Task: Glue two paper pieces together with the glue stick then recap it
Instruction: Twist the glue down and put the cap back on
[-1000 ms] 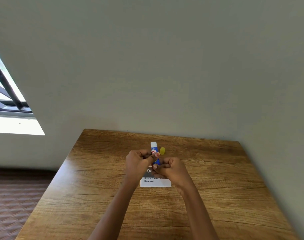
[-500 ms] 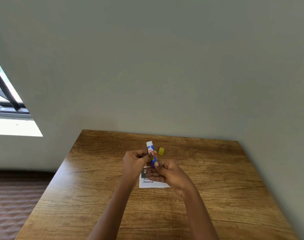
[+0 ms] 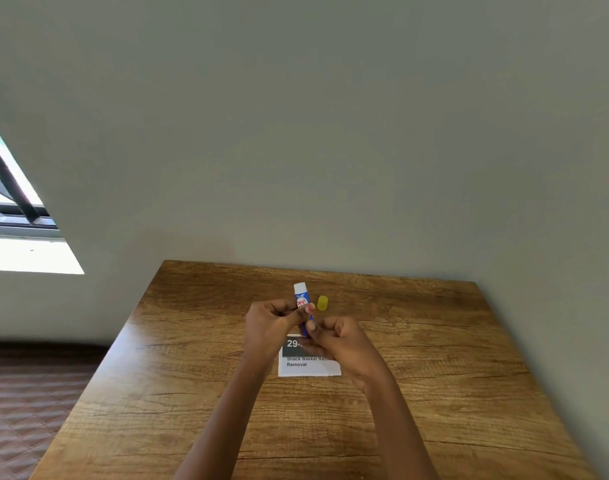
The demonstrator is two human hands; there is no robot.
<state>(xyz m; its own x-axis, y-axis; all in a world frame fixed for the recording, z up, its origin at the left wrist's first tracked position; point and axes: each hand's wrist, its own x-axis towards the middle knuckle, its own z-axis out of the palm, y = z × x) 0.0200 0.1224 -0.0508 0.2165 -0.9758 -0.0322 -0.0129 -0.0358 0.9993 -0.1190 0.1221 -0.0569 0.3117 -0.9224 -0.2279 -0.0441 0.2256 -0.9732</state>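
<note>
Tabletop (image 3: 434, 375) of wood grain is standing against a plain grey wall (image 3: 330, 133). Window (image 3: 5, 188) is showing at far left, quilted brown floor (image 3: 26, 393) below it.

Yellow cap (image 3: 322, 303) is lying on the tabletop just right of the glue stick (image 3: 302, 299), apart from it and off it. White paper (image 3: 310, 367) with a dark printed band is lying flat beneath the hands. Both wrists are blocking its upper part, so I cannot tell whether it is one sheet or two.

Left grip (image 3: 271, 323) is curling thumb and fingers around the middle of the glue stick and holding it above the paper, nearly upright, white end up. Right grip (image 3: 341, 341) is pinching the stick's lower blue end with fingers bent in.

Against half a second ago, the right fingers are sitting tighter on the stick's base, no longer spread loosely below it. The stick is leaning a little less. The cap is staying where it was.
</note>
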